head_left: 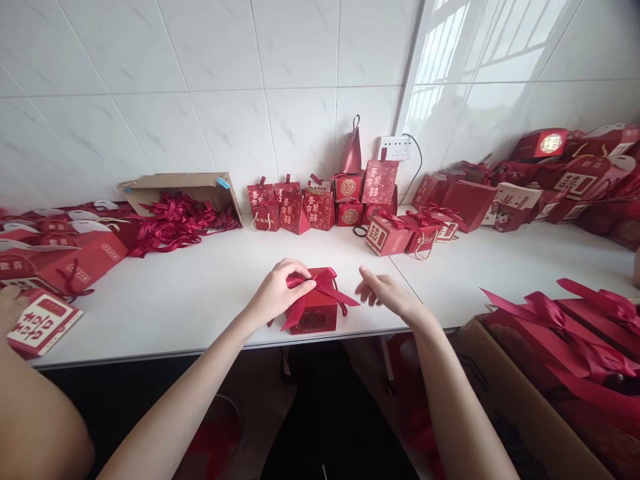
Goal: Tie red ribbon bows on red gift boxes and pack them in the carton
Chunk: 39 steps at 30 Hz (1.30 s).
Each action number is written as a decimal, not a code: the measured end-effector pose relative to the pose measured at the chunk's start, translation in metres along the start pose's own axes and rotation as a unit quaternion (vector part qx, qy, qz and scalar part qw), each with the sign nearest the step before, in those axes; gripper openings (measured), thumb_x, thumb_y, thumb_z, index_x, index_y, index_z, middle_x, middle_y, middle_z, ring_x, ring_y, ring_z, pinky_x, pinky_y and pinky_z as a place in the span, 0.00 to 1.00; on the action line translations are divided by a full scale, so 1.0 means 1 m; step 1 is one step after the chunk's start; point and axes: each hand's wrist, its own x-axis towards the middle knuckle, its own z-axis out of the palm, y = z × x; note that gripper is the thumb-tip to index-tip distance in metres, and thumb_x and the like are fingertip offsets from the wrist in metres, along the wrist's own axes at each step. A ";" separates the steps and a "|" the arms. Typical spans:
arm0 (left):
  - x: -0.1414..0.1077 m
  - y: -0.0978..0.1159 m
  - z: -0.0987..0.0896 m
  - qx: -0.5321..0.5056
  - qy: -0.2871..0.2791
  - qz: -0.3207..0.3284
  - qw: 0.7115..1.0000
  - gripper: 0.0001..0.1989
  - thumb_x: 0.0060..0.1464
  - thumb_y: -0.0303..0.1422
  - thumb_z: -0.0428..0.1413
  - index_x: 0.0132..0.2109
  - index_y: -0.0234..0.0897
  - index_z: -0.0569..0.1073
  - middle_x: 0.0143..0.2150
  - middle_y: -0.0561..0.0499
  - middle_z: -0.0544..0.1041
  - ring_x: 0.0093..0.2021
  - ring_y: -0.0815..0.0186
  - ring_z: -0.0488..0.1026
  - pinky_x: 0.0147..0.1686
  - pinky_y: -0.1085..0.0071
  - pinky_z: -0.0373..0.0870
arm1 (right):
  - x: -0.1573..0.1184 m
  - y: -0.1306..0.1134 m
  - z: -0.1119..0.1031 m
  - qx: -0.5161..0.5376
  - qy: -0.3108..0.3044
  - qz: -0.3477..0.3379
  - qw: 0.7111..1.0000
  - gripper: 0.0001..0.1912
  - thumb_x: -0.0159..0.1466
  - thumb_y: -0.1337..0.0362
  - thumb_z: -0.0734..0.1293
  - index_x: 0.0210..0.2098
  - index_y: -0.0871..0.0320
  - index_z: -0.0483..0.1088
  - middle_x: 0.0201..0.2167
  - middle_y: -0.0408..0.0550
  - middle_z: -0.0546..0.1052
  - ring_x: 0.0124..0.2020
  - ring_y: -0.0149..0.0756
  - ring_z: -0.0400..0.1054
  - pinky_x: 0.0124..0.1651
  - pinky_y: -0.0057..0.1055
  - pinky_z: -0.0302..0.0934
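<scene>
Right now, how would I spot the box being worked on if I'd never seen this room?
Find the white table along the tiled wall. At its near edge, around the middle of the view, sits a red box topped with a ribbon bow. Unlike the other bowed boxes, this one has the person's left hand at its bow.

Bright glare on wall tiles (463,57)

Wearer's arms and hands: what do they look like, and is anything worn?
Both forearms are bare, with no sleeve in view. The left hand and right hand are ungloved; no watch, bracelet or ring shows, though the right is slightly blurred.
</scene>
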 end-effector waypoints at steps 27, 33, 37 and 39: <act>-0.027 -0.013 0.018 -0.149 0.122 -0.140 0.971 0.22 0.56 0.47 0.47 0.23 0.38 0.51 0.20 0.58 0.51 0.22 0.73 0.49 0.22 0.75 0.48 | 0.015 0.005 0.039 0.080 0.092 -0.153 0.981 0.22 0.59 0.45 0.57 0.21 0.57 0.58 0.18 0.40 0.63 0.22 0.30 0.59 0.27 0.28 0.56; -0.028 -0.005 0.009 -0.206 0.044 -0.133 0.968 0.21 0.54 0.50 0.48 0.26 0.37 0.61 0.23 0.55 0.63 0.25 0.69 0.62 0.25 0.74 0.60 | 0.012 0.011 0.022 -0.071 -0.012 -0.262 0.962 0.51 0.48 0.50 0.73 0.62 0.59 0.46 0.60 0.63 0.57 0.60 0.48 0.56 0.58 0.47 0.56; -0.038 0.012 0.013 -0.117 0.078 -0.067 0.988 0.14 0.55 0.44 0.51 0.31 0.37 0.65 0.26 0.55 0.66 0.25 0.70 0.65 0.25 0.75 0.63 | 0.001 0.019 0.032 -0.126 0.032 -0.334 0.934 0.52 0.52 0.60 0.73 0.65 0.56 0.38 0.59 0.62 0.57 0.58 0.46 0.60 0.59 0.49 0.58; -0.045 0.024 0.020 -0.038 0.157 0.049 0.986 0.09 0.58 0.37 0.50 0.32 0.38 0.66 0.29 0.53 0.68 0.29 0.69 0.67 0.29 0.74 0.66 | -0.011 0.024 0.038 -0.148 0.126 -0.378 0.905 0.52 0.53 0.63 0.72 0.66 0.54 0.36 0.59 0.62 0.55 0.61 0.49 0.57 0.58 0.49 0.59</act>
